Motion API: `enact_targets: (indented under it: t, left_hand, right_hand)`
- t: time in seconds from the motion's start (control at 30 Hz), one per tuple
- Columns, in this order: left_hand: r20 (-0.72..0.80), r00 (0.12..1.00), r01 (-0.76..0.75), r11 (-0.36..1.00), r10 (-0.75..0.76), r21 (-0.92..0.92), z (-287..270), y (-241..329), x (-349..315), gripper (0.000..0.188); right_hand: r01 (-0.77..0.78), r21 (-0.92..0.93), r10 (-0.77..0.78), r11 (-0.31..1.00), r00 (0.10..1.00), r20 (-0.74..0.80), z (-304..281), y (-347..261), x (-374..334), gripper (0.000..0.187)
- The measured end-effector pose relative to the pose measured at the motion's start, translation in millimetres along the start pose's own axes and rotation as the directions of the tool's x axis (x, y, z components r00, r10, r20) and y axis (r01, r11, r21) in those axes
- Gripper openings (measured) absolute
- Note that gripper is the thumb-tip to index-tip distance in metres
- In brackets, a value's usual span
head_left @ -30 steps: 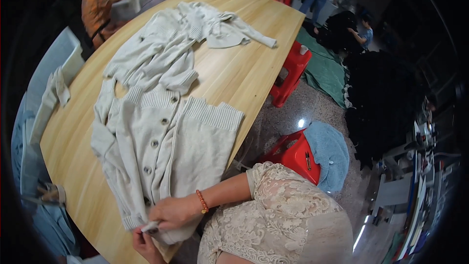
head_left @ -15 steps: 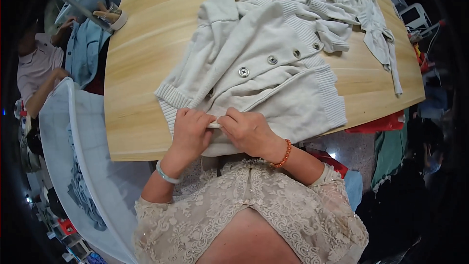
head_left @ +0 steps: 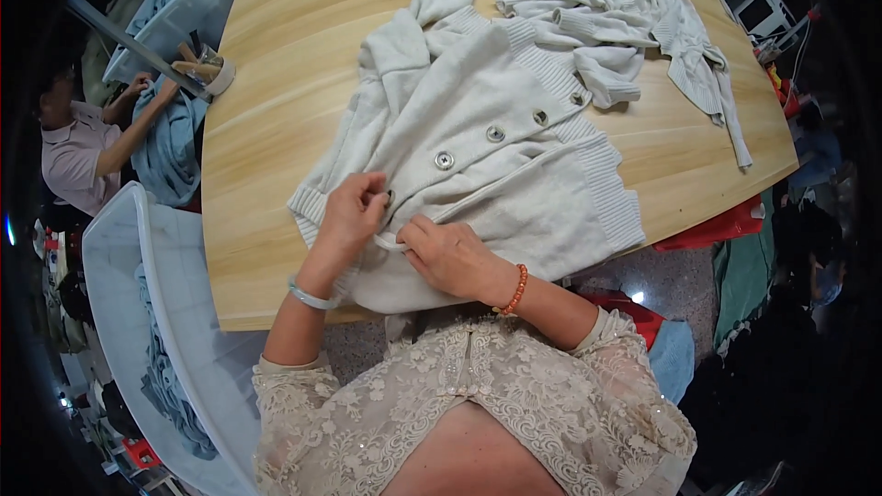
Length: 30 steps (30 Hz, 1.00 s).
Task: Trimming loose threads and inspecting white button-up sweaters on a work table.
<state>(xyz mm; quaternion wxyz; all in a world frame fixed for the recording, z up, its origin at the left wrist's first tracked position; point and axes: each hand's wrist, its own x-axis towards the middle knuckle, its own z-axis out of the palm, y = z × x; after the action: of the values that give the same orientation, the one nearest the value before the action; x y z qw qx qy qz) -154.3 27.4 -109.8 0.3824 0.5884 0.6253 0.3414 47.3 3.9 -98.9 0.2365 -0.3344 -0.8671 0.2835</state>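
A cream knitted cardigan [head_left: 478,92] with ribbed edges and a row of dark-rimmed buttons lies spread in front of me. My left hand [head_left: 349,214] is closed at its front, thumb and fingers pinched by the lowest button [head_left: 390,197], which they partly cover. Just to the right, my right hand [head_left: 450,257] is closed on the folded front edge of the same cardigan. A short length of that edge shows between the two hands. More cream knitwear [head_left: 616,0] lies crumpled behind the cardigan.
The wooden table [head_left: 266,147] carries the garments. At left stand a white plastic bin [head_left: 152,248] with blue-grey clothes and a tub of tools [head_left: 219,78]. Beyond, a person [head_left: 78,152] handles a blue garment [head_left: 170,152]. Red cloth [head_left: 712,231] hangs at right.
My left hand has let go of the edge and risen to the lowest button. My right hand keeps the edge, slightly lower. The co-worker's blue garment has been shifted and bunched.
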Motion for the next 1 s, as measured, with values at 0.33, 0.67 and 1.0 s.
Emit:
enact_targets:
  t: [0.33, 0.67, 1.0]
  left_hand:
    - [0.144, 0.941, -0.333, 0.913, 0.306, 0.236, -2, 20, -11, 0.011]
    - [0.266, 0.954, 0.238, 0.884, -0.137, -0.402, -11, 16, -12, 0.009]
    - [0.309, 0.949, 0.031, 0.955, 0.064, -0.295, -13, 10, -34, 0.036]
  right_hand:
    - [-0.003, -0.02, 0.003, 1.0, 1.0, -0.012, 0, 1, -1, 0.017]
    - [0.029, 0.083, -0.008, 0.996, 0.969, -0.246, 0, 1, 5, 0.023]
    - [0.005, 0.12, 0.02, 0.993, 0.978, -0.206, 13, 19, -3, 0.036]
